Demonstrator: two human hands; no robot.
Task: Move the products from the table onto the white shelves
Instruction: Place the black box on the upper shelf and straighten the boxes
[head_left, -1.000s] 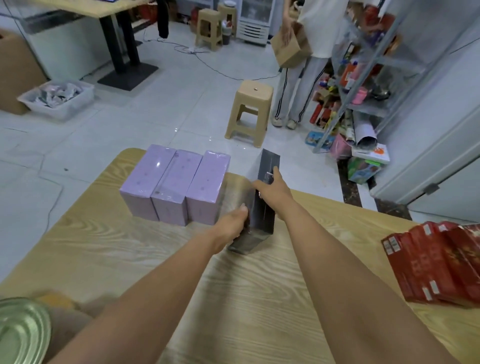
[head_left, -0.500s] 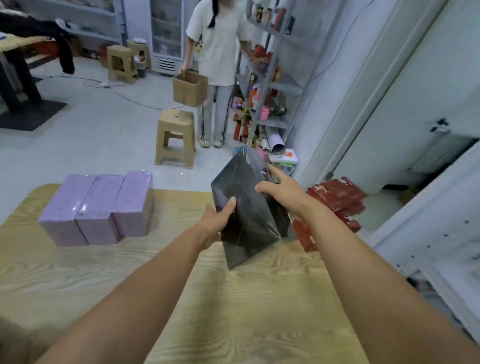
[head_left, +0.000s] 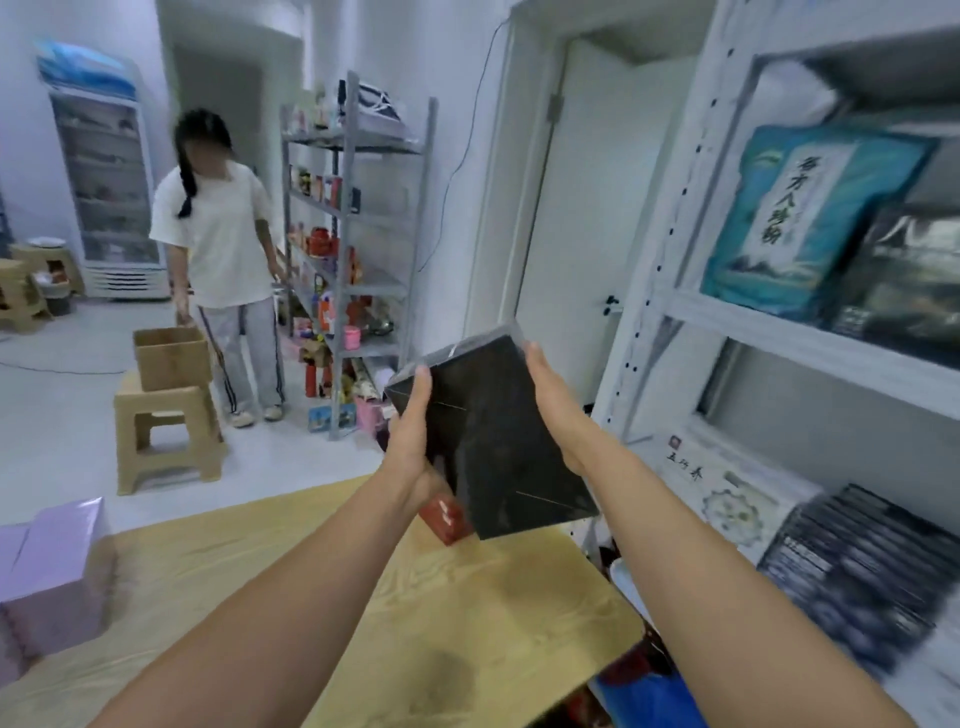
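Head view, both hands on one item: a glossy black rectangular box wrapped in clear film (head_left: 493, 441), held tilted in the air above the far edge of the light wood-grain bench (head_left: 467, 597) and just left of the white metal shelves (head_left: 789, 332). My left hand (head_left: 413, 441) grips its lower left corner, thumb laid up the front face, other fingers hidden behind; my right hand (head_left: 553, 410) presses flat against the right side, fingers straight. A pale purple box (head_left: 52, 571) sits at the bench's left edge, and a red carton (head_left: 447, 517) shows beneath the held box.
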